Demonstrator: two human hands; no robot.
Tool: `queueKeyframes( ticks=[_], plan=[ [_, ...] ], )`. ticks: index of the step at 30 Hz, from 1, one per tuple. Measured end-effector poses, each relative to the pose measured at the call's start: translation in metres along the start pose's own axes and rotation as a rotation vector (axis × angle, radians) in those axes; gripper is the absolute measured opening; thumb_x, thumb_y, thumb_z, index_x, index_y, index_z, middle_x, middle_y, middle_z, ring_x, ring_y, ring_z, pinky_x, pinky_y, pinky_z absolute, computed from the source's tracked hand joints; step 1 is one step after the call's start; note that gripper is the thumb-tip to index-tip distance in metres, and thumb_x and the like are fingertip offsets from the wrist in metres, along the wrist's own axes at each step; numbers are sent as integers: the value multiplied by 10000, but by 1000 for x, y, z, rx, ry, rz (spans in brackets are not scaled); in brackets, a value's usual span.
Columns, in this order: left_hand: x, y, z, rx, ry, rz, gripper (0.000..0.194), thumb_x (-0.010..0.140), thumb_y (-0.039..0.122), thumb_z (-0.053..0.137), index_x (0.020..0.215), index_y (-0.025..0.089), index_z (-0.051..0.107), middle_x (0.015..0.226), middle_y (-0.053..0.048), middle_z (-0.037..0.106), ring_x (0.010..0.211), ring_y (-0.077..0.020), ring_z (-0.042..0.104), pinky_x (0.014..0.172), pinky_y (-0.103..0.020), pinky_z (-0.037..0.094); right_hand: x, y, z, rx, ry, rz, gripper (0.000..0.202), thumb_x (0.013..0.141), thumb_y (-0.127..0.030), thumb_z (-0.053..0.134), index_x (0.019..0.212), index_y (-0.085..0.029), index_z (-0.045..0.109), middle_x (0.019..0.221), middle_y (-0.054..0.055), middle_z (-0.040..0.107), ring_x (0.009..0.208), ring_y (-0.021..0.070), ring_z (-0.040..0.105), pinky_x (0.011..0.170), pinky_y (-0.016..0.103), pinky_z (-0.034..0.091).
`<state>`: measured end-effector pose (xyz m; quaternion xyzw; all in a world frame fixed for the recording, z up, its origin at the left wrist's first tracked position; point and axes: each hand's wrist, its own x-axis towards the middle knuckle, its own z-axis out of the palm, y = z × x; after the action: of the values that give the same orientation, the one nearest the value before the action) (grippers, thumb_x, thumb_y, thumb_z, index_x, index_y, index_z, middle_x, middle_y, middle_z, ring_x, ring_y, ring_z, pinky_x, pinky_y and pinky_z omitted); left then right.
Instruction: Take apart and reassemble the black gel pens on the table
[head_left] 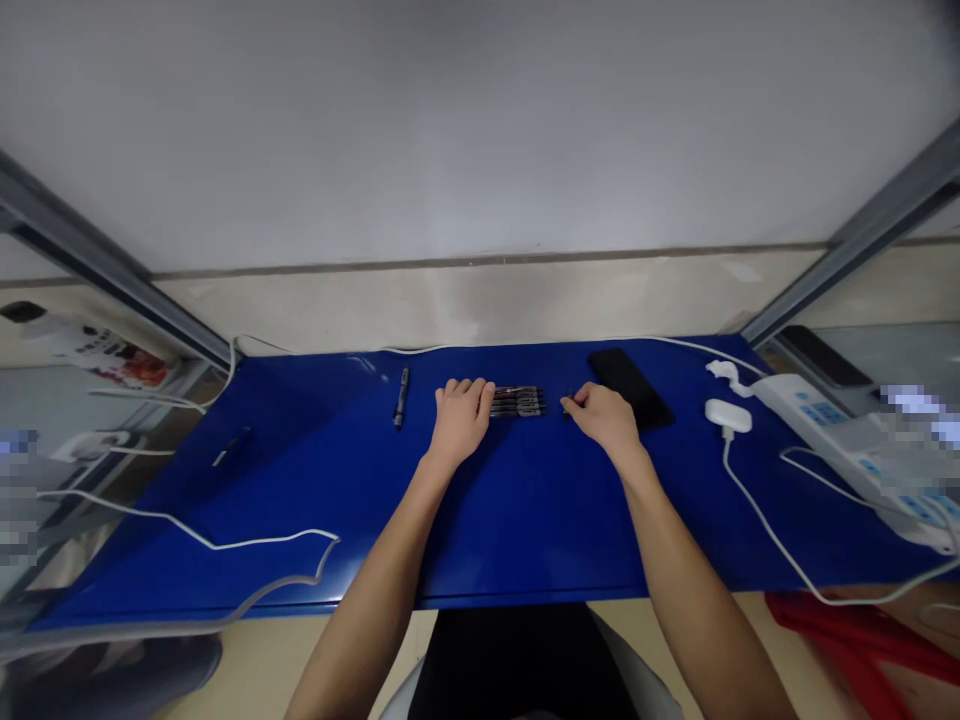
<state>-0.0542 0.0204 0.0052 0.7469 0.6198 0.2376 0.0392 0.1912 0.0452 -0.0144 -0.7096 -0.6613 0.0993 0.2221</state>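
Several black pens (pixel 519 402) lie side by side in a neat row on the blue desk, their clips toward the right. Curled over the left ends of this row is my left hand (pixel 460 415), hiding those ends. To the right of the row, my right hand (pixel 604 412) pinches a small dark piece (pixel 567 402); its exact kind is too small to make out. A single dark pen (pixel 401 398) lies apart, left of my left hand. Close behind my right hand rests a black phone (pixel 628 385), flat on the desk.
On the right stand a white power strip (pixel 832 440) and a white charging case (pixel 727 415) with a cable. A dark pen-like object (pixel 231 447) lies far left. A white cable (pixel 255 542) crosses the left front. Metal posts bound the blue desk (pixel 517 520).
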Motion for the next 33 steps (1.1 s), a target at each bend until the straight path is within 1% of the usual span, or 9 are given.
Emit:
queueKeyframes(
  ticks=[2,5,8,11,14,19,27,31,33],
  plan=[
    [0,0,0,1,-2,-6,428,1034,418,244,869,206,578,846,-70,628,870,-233,501,743,-344,286,-1,-2,1,3,20,-24,238,753,-345,691,599,-228,551,551,37,599,567,217,594,535,309,362],
    [0,0,-1,5,-7,-15,423,1033,418,249,870,207,578,846,-69,628,877,-232,503,752,-343,287,0,-9,-2,75,50,20,185,773,-310,656,642,-216,563,576,60,607,593,229,608,556,320,385],
    [0,1,0,4,-4,-16,418,1032,421,255,868,206,574,856,-69,632,882,-233,504,752,-343,285,0,-20,-11,321,83,-3,134,810,-320,620,788,-188,611,693,75,659,651,219,626,611,327,441],
    [0,1,0,7,-7,-11,412,1032,419,263,857,205,567,850,-66,632,876,-232,503,744,-342,279,-1,-29,-18,663,-12,-95,207,828,-366,624,915,-179,649,775,65,682,687,195,630,629,310,477],
    [0,1,-1,12,-2,-6,408,1033,414,264,848,204,561,851,-64,635,874,-232,500,732,-341,272,-3,-34,-19,816,-93,-126,238,809,-377,664,949,-184,681,828,64,695,709,187,635,634,306,493],
    [0,2,-1,18,-7,-6,404,1033,407,263,861,206,567,860,-66,639,880,-235,501,739,-347,277,-6,-38,-14,860,-159,-154,226,800,-371,685,939,-193,692,862,64,709,727,191,656,659,323,521],
    [0,4,1,-3,-36,3,412,1035,401,244,880,205,571,876,-68,637,880,-234,495,750,-354,284,-10,-44,-11,809,-181,-194,218,825,-376,668,960,-206,688,946,72,720,803,206,687,731,342,549],
    [-3,9,-1,-46,-70,69,407,1028,433,260,951,212,593,925,-70,632,918,-233,488,789,-364,296,-14,-49,-4,809,-233,-232,238,839,-393,660,979,-204,699,947,69,733,822,206,696,767,340,544],
    [-5,12,-4,-77,-82,126,375,1011,474,312,1027,230,596,976,-63,628,948,-234,481,812,-369,300,-16,-52,-2,792,-258,-256,242,855,-413,640,953,-201,703,878,56,735,777,199,692,734,323,535]
  ],
)
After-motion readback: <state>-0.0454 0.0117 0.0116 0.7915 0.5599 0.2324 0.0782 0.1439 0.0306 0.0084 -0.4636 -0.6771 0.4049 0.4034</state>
